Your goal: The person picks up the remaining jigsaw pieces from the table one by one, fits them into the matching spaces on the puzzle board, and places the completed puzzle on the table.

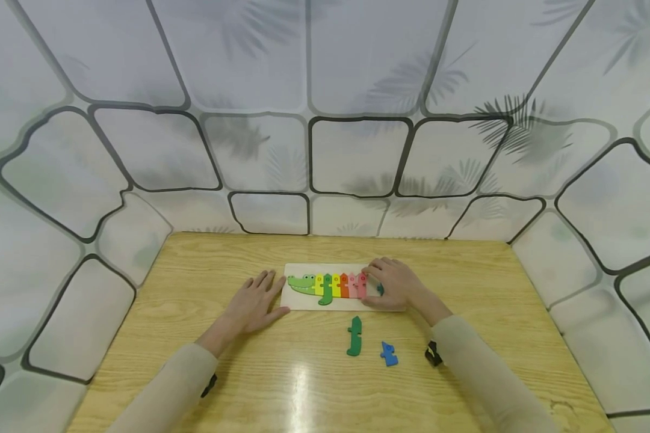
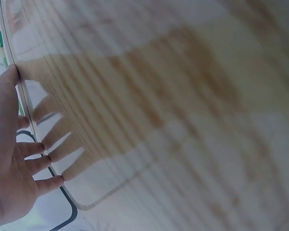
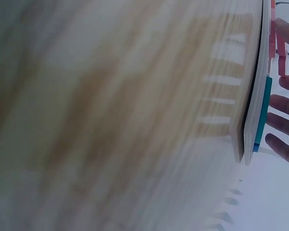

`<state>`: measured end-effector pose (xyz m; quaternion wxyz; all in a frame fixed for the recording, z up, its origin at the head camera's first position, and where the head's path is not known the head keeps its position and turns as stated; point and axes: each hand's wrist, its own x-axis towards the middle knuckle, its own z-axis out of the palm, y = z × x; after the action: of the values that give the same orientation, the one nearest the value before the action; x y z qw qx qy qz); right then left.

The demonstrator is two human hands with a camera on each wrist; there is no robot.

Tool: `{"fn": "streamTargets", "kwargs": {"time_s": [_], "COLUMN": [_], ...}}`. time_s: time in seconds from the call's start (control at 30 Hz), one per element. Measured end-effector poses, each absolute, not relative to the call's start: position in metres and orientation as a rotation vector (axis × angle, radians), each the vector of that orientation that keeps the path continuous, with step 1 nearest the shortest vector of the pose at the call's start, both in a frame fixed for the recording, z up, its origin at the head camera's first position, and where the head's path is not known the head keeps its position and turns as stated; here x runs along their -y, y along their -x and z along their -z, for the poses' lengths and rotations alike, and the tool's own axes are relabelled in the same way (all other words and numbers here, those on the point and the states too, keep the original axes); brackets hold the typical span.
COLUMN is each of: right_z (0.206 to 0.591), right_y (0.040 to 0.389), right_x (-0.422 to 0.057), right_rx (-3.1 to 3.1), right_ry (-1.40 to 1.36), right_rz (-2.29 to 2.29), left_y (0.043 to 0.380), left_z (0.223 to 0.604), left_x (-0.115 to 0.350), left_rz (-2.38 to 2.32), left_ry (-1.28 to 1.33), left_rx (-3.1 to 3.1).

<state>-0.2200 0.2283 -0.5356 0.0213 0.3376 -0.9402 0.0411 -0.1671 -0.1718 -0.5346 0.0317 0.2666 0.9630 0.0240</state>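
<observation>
A crocodile puzzle board [image 1: 298, 302] lies on the table, with a green head piece [image 1: 302, 285] and several coloured body pieces fitted in a row. Between thumb and forefinger, my right hand [image 1: 392, 284] pinches a pinkish-red puzzle piece [image 1: 362, 286] at the row's right end. In the right wrist view that red piece [image 3: 282, 60] stands raised above the board. A teal piece [image 3: 264, 113] lies beneath the other fingers, mostly covered in the head view. My left hand [image 1: 253, 305], fingers spread, rests at the board's left edge, its thumb touching near the lower corner.
A green leg piece [image 1: 355, 337] and a blue piece [image 1: 389, 353] lie loose on the wooden table [image 1: 238, 385], nearer than the board. Patterned curtain walls [image 1: 271, 213] stand around the table's back and sides.
</observation>
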Motion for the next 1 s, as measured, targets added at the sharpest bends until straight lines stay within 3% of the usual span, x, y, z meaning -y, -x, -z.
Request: {"fn": "streamTargets", "kwargs": {"time_s": [1.0], "right_z": [0.5324], "right_y": [0.2225], "right_x": [-0.2245], "right_rx": [2.982], "right_ry": [-1.036], "right_rz": [-0.087], "left_y": [0.1669], "left_z": [0.5339], "left_x": [0.1719], "left_rz": [-0.071], "left_ry": [-0.822], "left_rx": [-2.97]}}
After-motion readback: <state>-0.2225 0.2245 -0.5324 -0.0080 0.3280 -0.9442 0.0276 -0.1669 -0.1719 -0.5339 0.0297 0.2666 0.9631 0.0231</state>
